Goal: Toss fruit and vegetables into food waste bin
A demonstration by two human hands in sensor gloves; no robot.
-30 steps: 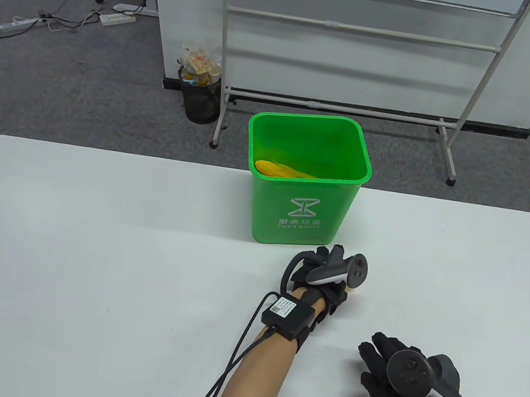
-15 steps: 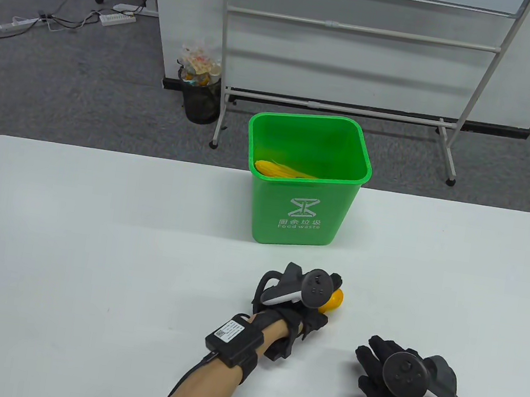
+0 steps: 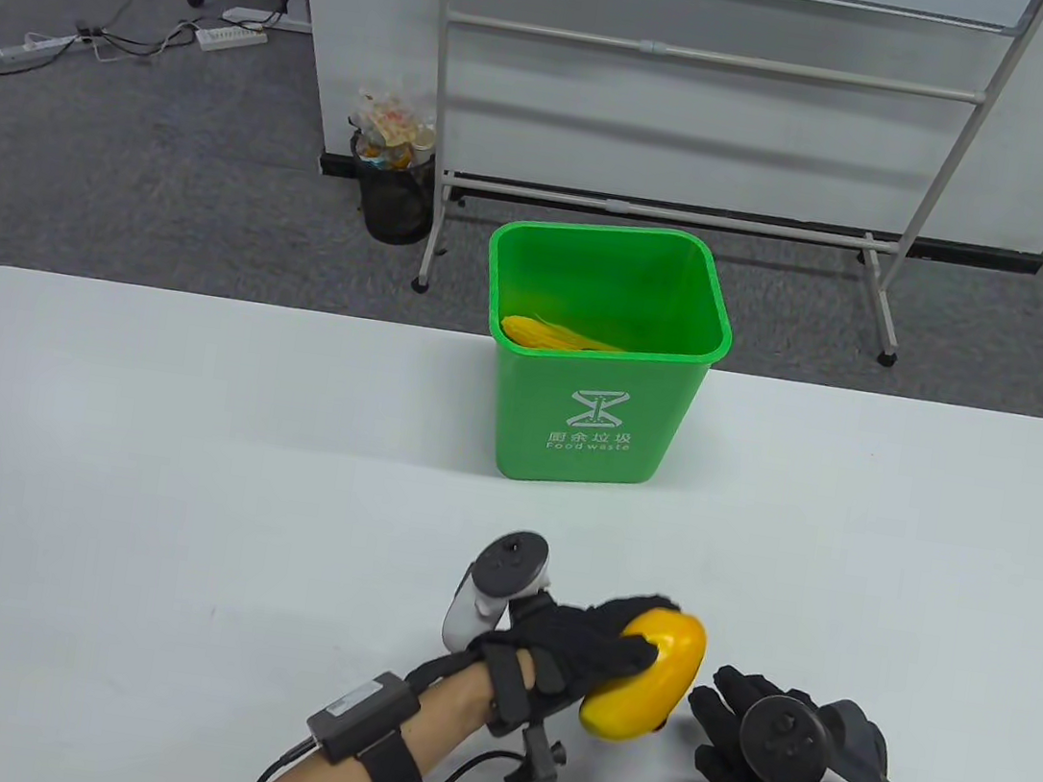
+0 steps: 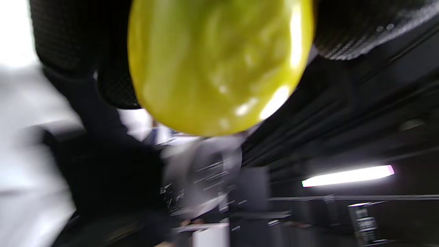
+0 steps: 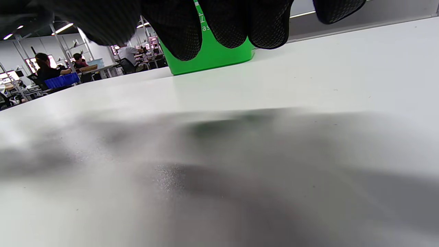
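**Yellow fruit in the left hand, bin waiting at the back**

The left hand was clasped round a smooth yellow fruit, gloved fingers wrapped over its top and near side, and it looked lifted off the white counter rather than lying on it. From the left wrist view the fruit filled the upper part of the picture, glossy and yellow-green, with dark fingertips pressed against it on either side. The picture there was blurred, so I could not make out what kind of fruit it was.

The right hand lay just beside the fruit, to its right, palm down with the fingers spread loosely towards the bin and grasping nothing. In the right wrist view its fingertips hung just above the counter.

The green food waste bin stood upright further back on the counter, well apart from both hands, its open mouth upward and a white "Food waste" mark on its near wall. Something yellow already lay inside it, against the near left wall.
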